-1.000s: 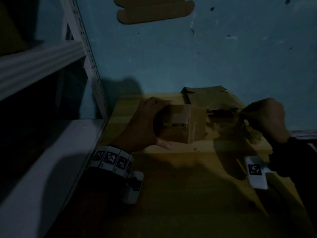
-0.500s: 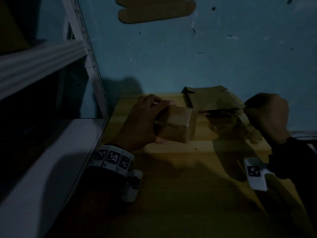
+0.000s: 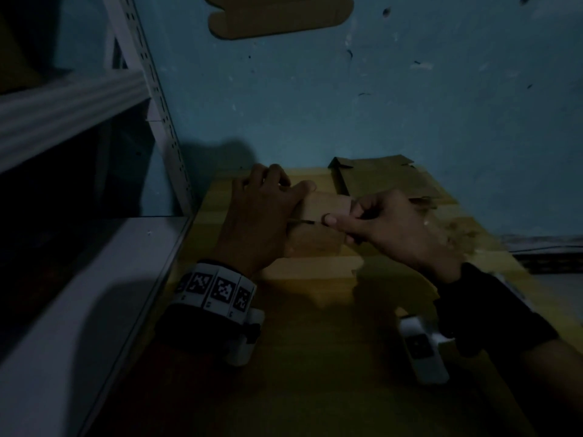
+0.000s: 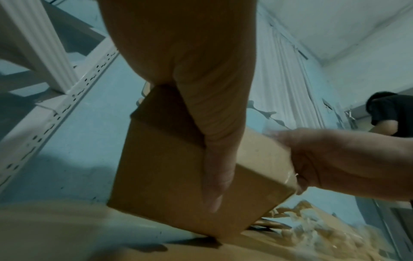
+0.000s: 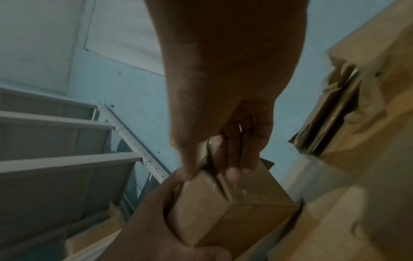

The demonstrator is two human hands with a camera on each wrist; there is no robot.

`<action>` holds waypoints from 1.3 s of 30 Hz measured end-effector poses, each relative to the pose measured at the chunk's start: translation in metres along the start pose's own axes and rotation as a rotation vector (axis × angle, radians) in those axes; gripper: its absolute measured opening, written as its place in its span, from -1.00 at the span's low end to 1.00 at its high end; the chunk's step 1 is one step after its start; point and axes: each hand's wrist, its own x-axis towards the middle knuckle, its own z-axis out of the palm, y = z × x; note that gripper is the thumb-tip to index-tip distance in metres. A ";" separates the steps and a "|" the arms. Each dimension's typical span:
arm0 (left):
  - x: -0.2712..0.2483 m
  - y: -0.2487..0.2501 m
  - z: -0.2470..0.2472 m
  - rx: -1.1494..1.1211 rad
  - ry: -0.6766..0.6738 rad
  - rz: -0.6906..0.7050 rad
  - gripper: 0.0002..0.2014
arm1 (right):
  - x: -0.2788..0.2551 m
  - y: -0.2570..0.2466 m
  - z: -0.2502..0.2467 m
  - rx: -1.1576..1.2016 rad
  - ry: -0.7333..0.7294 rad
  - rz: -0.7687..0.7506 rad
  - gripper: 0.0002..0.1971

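1. Cardboard box (image 3: 317, 230), small and brown, sits at the centre of the head view on the yellow desk (image 3: 315, 310), toward its far edge. In the left wrist view the box is tilted, with one lower corner down on the desk surface.
2. Left hand (image 3: 258, 216) takes the box's left end. Its grip is curled round the box, with the thumb laid down the near face and the fingers over the far side.
3. Right hand (image 3: 388, 225) is at the box's right end. Its grip is pressed together, thumb and fingertips pinching at the top seam. The right wrist view shows something thin and dark between thumb and forefinger; cannot tell what it is.
4. A dark slit runs along the box top between the two hands.
5. Flat cardboard sheets (image 3: 385, 178) lie just behind the box, right of centre, against the blue wall (image 3: 347, 105).
6. Crumpled brown scraps (image 3: 454, 230) lie at the right of the frame, beyond the right hand, blurred.
7. White metal rack (image 3: 79, 279) fills the left of the frame.
8. Cardboard cut-out (image 3: 277, 14) is on the wall at top centre.
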 end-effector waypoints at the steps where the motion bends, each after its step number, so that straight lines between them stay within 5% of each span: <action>1: 0.001 0.000 0.001 0.030 0.010 -0.001 -0.14 | 0.001 0.002 0.001 -0.014 0.004 -0.002 -0.59; 18: 0.000 -0.004 0.000 -0.036 -0.033 -0.113 -0.06 | 0.004 0.009 -0.001 0.296 -0.072 0.010 -0.93; 28: -0.002 -0.010 -0.006 -0.151 -0.065 -0.161 0.06 | 0.004 0.009 -0.010 0.460 -0.062 -0.033 -0.94; 34: 0.000 -0.009 -0.006 -0.189 -0.071 -0.168 0.07 | -0.003 0.000 -0.005 0.618 -0.089 -0.026 -0.79; 39: 0.000 -0.003 -0.004 -0.099 -0.097 -0.121 0.07 | -0.003 -0.004 0.000 0.487 -0.183 0.090 -0.51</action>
